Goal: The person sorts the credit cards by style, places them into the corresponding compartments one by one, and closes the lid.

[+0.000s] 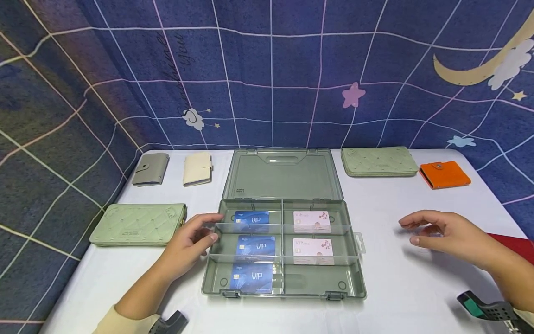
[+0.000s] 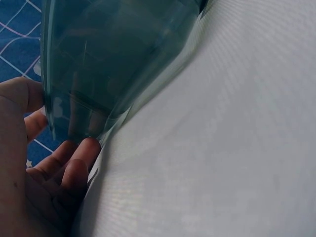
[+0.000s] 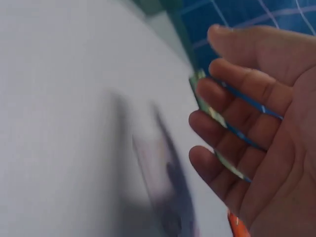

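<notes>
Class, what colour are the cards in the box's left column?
Those cards are blue, and show best in the head view.

A: Left hand [image 1: 187, 248]?
B: Left of center, at left edge of gray case [image 1: 314, 282]. Inside: three blue cards [image 1: 250, 252], two pink cards [image 1: 310, 253].
A: Right hand [image 1: 452, 234]?
B: Frame right, over white table [image 1: 396, 287].

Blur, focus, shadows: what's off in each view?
Head: mostly sharp, rectangular blue VIP cards legible, soft shadow below the right hand; left wrist: dim, translucent grey-green rectangular case soft, faint rippled patterning on the white tablecloth; right wrist: fingers fairly clear, dark-and-pink shape at lower centre too smeared to identify.
</notes>
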`<state>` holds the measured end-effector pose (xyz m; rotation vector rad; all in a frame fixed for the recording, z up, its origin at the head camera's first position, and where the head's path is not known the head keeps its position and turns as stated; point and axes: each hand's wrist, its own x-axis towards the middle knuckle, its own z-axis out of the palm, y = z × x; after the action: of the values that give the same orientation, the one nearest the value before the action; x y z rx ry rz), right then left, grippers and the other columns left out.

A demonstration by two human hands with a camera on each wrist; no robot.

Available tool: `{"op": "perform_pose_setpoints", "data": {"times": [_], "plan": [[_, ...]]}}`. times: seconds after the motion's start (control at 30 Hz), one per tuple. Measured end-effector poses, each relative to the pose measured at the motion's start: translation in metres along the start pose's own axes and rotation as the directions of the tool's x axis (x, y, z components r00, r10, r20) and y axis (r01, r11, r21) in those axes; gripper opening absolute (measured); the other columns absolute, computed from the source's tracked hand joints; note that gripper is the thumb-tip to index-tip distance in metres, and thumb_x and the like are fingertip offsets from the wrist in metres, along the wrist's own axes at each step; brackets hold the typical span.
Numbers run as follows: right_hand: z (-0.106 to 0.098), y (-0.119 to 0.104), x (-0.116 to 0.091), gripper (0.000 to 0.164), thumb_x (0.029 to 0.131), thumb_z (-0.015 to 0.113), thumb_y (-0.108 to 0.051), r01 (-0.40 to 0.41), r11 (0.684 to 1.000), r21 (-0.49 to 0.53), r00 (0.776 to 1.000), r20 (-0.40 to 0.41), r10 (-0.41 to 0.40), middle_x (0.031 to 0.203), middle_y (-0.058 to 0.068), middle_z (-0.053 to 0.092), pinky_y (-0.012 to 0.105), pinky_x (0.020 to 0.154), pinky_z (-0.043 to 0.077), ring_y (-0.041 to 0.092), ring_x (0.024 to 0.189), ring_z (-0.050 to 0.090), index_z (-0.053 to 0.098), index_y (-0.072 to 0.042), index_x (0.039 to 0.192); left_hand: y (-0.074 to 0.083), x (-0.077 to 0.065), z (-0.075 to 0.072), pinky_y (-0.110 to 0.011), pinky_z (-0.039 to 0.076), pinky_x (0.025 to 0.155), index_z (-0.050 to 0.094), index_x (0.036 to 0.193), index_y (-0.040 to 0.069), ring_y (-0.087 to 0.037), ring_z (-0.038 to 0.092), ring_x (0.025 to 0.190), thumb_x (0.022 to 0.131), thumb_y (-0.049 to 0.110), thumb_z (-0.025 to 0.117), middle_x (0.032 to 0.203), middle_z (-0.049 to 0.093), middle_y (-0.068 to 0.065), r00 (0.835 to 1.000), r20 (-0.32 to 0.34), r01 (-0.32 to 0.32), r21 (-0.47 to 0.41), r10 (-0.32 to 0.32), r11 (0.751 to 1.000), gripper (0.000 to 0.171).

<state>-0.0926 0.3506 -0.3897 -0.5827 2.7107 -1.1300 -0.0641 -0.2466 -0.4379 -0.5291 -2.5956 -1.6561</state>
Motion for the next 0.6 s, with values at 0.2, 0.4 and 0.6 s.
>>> {"op": "perform_pose_setpoints", "data": {"times": [0.2,0.4,0.6], "plan": [[-0.018,0.025,-0.015,0.043,0.088,0.088,-0.012,-0.084,0.99,-0.112,0.996,-0.007,0.084,0.122,-0.016,0.073,0.011,0.081,0.051,0.001,0.101,0.066,0.074,-0.015,0.129,0.001,0.0,-0.001,-0.032,0.059,0.061,0.062,0.143,0.006,-0.017,0.069,0.093,0.102,-0.002,0.066,0.135,0.062,-0.019,1.0,0.0,-0.001,-0.001,0.001,1.0,0.043],[-0.025,0.039,-0.016,0.052,0.083,0.093,-0.016,-0.081,0.984,-0.156,0.996,0.015,0.085,0.125,-0.022,0.069,0.008,0.083,0.047,-0.002,0.102,0.064,0.073,-0.015,0.131,0.001,-0.001,-0.002,-0.031,0.058,0.06,0.062,0.143,0.005,-0.016,0.068,0.091,0.101,-0.002,0.066,0.135,0.062,-0.017,1.0,-0.003,0.002,-0.006,-0.002,1.0,0.043],[-0.021,0.046,-0.014,0.057,0.079,0.097,-0.027,-0.075,0.971,-0.225,0.996,0.029,0.084,0.126,-0.016,0.068,0.005,0.086,0.039,-0.004,0.104,0.056,0.073,-0.02,0.131,0.002,0.0,-0.001,-0.031,0.058,0.059,0.061,0.143,0.002,-0.017,0.067,0.089,0.101,-0.003,0.066,0.136,0.062,-0.02,1.0,0.006,0.006,-0.021,-0.006,1.0,0.043]]}}
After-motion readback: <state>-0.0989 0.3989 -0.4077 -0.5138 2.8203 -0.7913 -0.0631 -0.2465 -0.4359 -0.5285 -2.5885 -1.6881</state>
